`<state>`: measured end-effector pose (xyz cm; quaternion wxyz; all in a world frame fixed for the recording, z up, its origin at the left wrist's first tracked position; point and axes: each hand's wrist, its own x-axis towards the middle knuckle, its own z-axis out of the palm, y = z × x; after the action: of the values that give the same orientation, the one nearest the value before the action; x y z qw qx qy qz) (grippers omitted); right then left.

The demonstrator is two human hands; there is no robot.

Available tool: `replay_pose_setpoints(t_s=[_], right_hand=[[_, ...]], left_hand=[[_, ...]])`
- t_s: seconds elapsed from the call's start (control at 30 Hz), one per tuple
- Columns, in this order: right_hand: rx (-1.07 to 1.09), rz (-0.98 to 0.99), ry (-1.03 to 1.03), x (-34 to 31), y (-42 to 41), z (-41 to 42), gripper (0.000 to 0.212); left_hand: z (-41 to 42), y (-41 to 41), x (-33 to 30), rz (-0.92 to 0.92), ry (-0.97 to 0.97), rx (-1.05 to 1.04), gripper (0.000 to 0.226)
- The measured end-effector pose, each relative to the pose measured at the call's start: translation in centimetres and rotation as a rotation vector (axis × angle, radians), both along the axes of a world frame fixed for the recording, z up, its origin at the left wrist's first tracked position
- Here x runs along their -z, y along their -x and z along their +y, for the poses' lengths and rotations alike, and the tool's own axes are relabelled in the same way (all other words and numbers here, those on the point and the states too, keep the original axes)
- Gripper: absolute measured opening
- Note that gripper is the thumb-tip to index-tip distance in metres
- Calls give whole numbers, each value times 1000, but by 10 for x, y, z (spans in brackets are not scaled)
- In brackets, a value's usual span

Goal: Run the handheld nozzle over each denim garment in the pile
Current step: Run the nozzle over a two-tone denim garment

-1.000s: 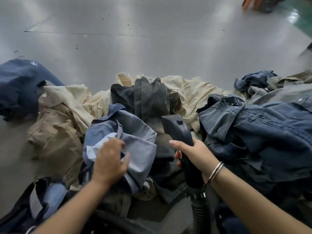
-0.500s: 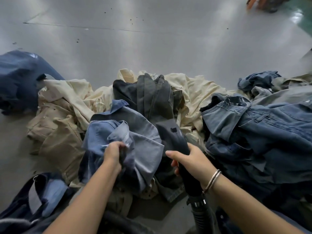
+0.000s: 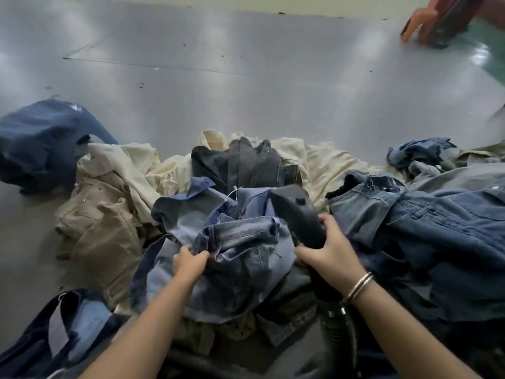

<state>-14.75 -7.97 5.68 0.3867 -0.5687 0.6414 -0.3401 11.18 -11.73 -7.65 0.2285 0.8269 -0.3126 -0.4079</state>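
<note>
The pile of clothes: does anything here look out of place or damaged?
No damage shows. The navy garment lies apart on the floor, left of the pile; it is blurred.

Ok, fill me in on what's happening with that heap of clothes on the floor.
A person is working through a pile of garments on a grey floor. The right hand grips a black handheld nozzle with a ribbed hose trailing back, its head against a faded blue denim garment. The left hand pinches that garment's bunched edge. More blue denim lies to the right, with cream and tan garments on the left and behind.
</note>
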Motion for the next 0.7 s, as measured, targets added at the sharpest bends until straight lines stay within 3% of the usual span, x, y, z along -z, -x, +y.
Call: replay_pose_setpoints(t_s=[0.13,0.2,0.27,0.37,0.43,0.53,0.63,0.7], right_hand=[[-3,-10,-47,32,-8,-6,43],[-45,-20,-54,40,-10,-9,60],[-83,-26,-13,42,-13,-11,80],[-120,-86,55,40,-15,-16,76],[-145,-94,108,38,-16,-23,59],[-183,-67,149,33,-24,-38,52],[-246,-70,73,40,-32,-55,52],[-286,-139,-20,54,-38,-59,51]], left_hand=[[4,-1,10,472,37,-437,43],[2,1,10,747,30,-602,41],[1,5,16,836,6,-641,54],[-2,8,17,906,-25,-571,55],[-1,11,14,1024,-48,-448,32],[8,9,5,1107,-150,-114,8],[17,4,1,1258,-255,103,33],[16,5,1,1319,-241,13,67]])
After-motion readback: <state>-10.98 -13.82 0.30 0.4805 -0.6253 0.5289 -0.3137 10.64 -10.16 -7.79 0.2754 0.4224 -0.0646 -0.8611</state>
